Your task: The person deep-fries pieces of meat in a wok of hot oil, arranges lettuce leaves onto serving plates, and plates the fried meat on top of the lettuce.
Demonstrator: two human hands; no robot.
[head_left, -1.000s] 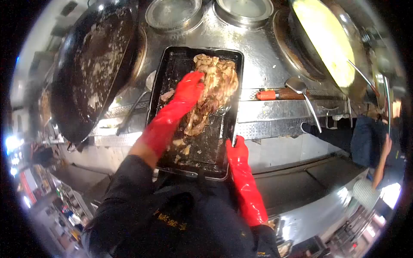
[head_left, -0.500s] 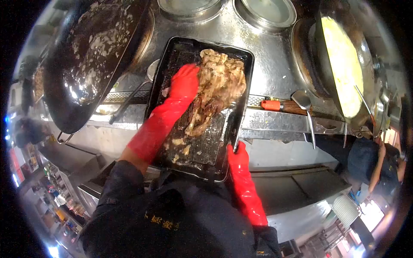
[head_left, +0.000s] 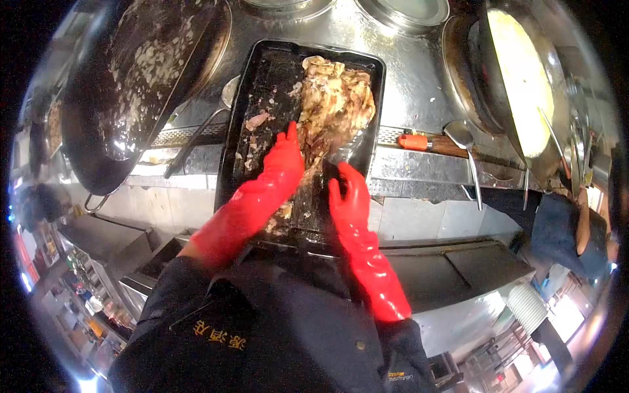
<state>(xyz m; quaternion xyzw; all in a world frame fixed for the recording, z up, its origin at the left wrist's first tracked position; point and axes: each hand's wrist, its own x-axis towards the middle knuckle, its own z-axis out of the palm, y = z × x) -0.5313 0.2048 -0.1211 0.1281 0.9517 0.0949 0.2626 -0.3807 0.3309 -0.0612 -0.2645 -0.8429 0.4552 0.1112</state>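
A large piece of cooked meat [head_left: 335, 98], browned and bony, lies in the right half of a black baking tray [head_left: 234, 150]. My left hand [head_left: 283, 164], in a long red rubber glove, reaches along the meat's lower left side with fingers stretched out. On the other side, my right hand [head_left: 350, 195], gloved the same way, is over the tray below the meat's lower right, thumb and fingers apart. Between the hands, the narrow lower end of the meat is partly hidden. A pinkish meat scrap [head_left: 257, 120] and small crumbs lie in the tray's left part.
A big dark wok [head_left: 124, 98] stands tilted at left, with a ladle [head_left: 203, 124] beside it. Right of the tray lie an orange-handled brush [head_left: 414, 141] and a metal spatula [head_left: 466, 147]. Another wok [head_left: 524, 85] holds something pale yellow. A co-worker [head_left: 563, 229] is at far right.
My right hand has let go of the tray's right edge and moved in beside the meat. My left hand has shifted down, its fingers straightened. The tray appears slightly higher in view.
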